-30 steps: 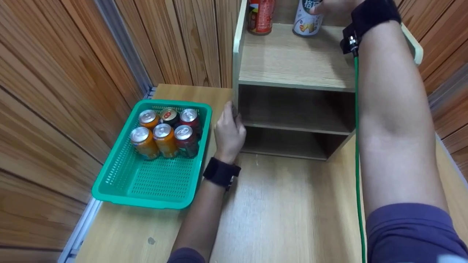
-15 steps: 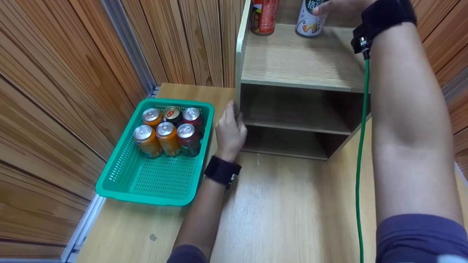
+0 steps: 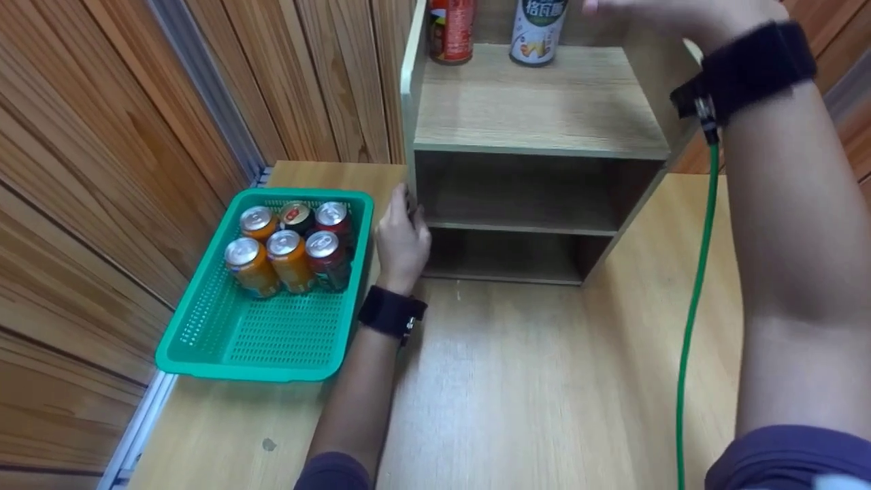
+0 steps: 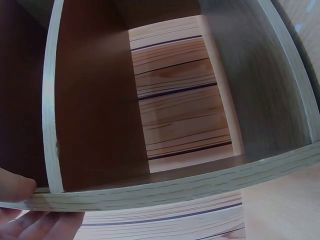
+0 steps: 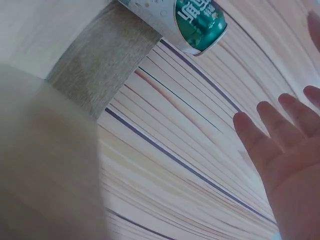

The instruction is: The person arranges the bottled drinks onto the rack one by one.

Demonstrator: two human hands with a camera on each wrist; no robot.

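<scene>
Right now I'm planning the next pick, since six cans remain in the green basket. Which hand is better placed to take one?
Left, I'd judge. The left hand rests against the shelf unit right beside the green basket; the right hand, open, is up at the white can.

Our right hand [image 3: 653,13] has let go of the white can [image 3: 539,30] and drawn back, fingers spread.
</scene>
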